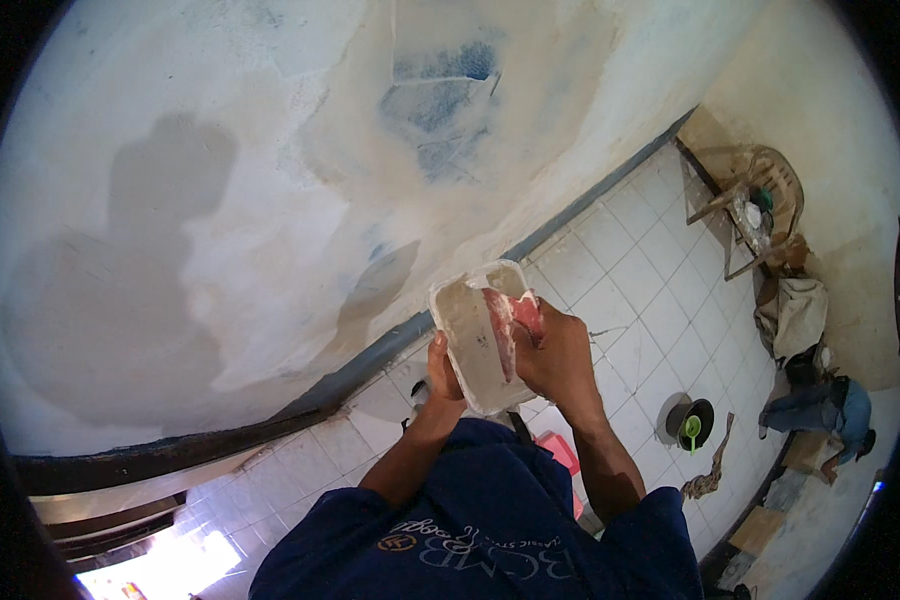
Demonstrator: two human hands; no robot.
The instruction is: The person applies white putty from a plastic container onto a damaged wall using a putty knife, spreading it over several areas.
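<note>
In front of my chest, my left hand (443,372) grips the near left side of a whitish rectangular plastic tub (467,325). Pale putty-like residue coats the inside of the tub. My right hand (560,360) is closed around a red scraper (500,320) smeared with white, its long edge inside the tub. Part of the scraper's grip is hidden behind my fingers. Just beyond the tub rises a wall (300,230) with cream and white patches and a rough blue area (435,105).
A dark bucket (678,430) with a green dipper stands on the tiled floor (620,300). At the far right are a wooden chair (775,185) holding things, a draped cloth (800,310), and a bending person (825,410) beside a cardboard box (810,452). Something pink (560,450) lies near me.
</note>
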